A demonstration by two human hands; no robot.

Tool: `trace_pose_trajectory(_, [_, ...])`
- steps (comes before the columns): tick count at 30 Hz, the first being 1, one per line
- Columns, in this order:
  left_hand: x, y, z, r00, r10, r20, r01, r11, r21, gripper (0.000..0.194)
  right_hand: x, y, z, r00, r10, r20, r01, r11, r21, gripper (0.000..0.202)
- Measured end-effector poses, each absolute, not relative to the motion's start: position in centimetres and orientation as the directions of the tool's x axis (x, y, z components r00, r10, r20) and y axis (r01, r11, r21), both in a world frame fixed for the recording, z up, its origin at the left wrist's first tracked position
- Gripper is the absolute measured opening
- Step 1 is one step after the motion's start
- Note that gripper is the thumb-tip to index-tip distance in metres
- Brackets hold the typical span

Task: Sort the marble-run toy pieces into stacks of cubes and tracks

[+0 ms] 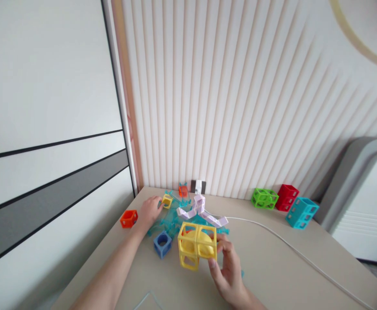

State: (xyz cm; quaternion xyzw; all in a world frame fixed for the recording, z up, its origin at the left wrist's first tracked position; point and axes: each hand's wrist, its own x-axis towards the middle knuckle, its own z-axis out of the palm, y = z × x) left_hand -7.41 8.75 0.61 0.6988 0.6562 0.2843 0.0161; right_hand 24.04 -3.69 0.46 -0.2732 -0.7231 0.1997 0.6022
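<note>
My right hand (227,271) holds a yellow open-frame block (197,245) by its right side, raised in front of me; rounded yellow shapes show inside its frames. At the far left of the table, the fingertips of my left hand (149,211) are closed at a small yellow cube block (167,201). Between the hands lie translucent teal connector pieces (171,221), with a lavender-and-white jointed piece (200,209) above them. A blue cube block (162,244) with a round hole sits left of the held block. Something orange behind the held block is mostly hidden.
An orange block (128,218) stands by the left table edge, another orange block (183,190) near the wall. Green (264,198), red (286,198) and cyan (301,213) blocks stand at the back right. A white cable (282,242) runs from the wall plug (198,187) across the table.
</note>
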Motion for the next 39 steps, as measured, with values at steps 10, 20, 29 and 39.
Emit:
trace_pose_trajectory(10, [-6.8,8.6,-0.7,-0.001,0.847,0.531,0.869,-0.262,0.419,0.011,24.0,-3.8,1.5,-0.152,0.605,0.781,0.144,0.796,-0.588,0.008])
trace_pose_trajectory(20, [-6.0,9.7,-2.3,0.019,0.755,0.655,0.773,-0.427,0.470,0.019,23.8,-3.8,1.7,-0.169,0.617,0.768,0.172,0.786,-0.594,0.007])
trace_pose_trajectory(29, [-6.3,9.7,-3.4,-0.044,0.802,0.596,0.746,-0.371,0.554,0.060,23.7,-3.8,1.9,-0.203,0.621,0.757,0.168,0.784,-0.598,0.011])
trace_pose_trajectory(39, [-5.8,8.6,-2.6,-0.035,0.832,0.553,0.709,-0.369,0.601,0.062,23.6,-3.9,2.3,-0.209,0.617,0.759,0.188,0.787,-0.588,0.010])
